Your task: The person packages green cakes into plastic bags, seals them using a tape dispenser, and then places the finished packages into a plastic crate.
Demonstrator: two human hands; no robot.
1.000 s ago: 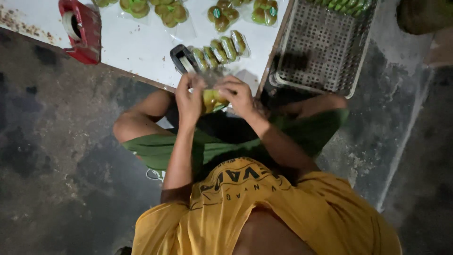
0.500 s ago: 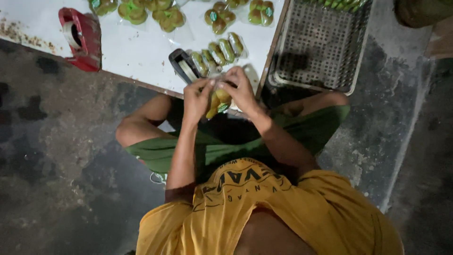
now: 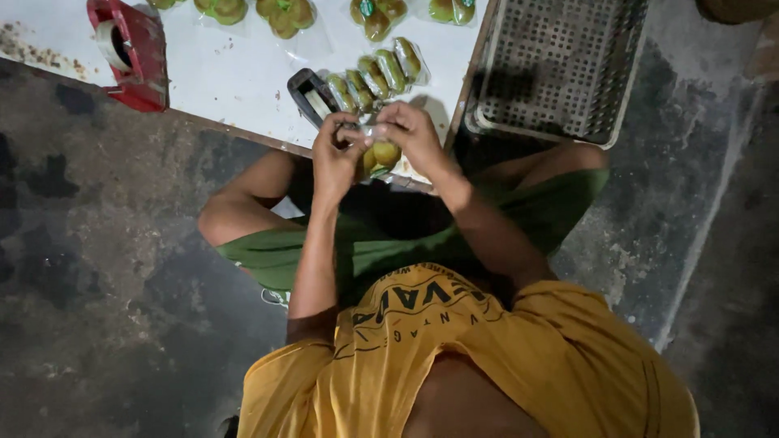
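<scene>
At the far left of the white table [image 3: 227,73] sits a red tape dispenser [image 3: 130,50] with its roll showing, well apart from where I work. Along the table's far edge lie several clear packets of green cakes [image 3: 284,15], and nearer to me a row of wrapped green cakes [image 3: 375,75] stands on edge beside a small black tool [image 3: 311,96]. My left hand [image 3: 337,158] is raised over my lap just at the table's near edge, its fingers pinched on the top of a small clear bag of yellow-green cakes [image 3: 381,154]. The bag hangs between my two hands, in front of the table edge and just below the row of wrapped cakes. My right hand [image 3: 414,134] closes on the same bag top from the other side, fingertips meeting those of the left, so both hands are clenched on the plastic. Past my right forearm, a grey perforated plastic tray [image 3: 560,73] rests on the dark concrete floor [image 3: 97,268], just beside the table. I sit cross-legged in green shorts [image 3: 324,251] and a yellow shirt [image 3: 487,357].
</scene>
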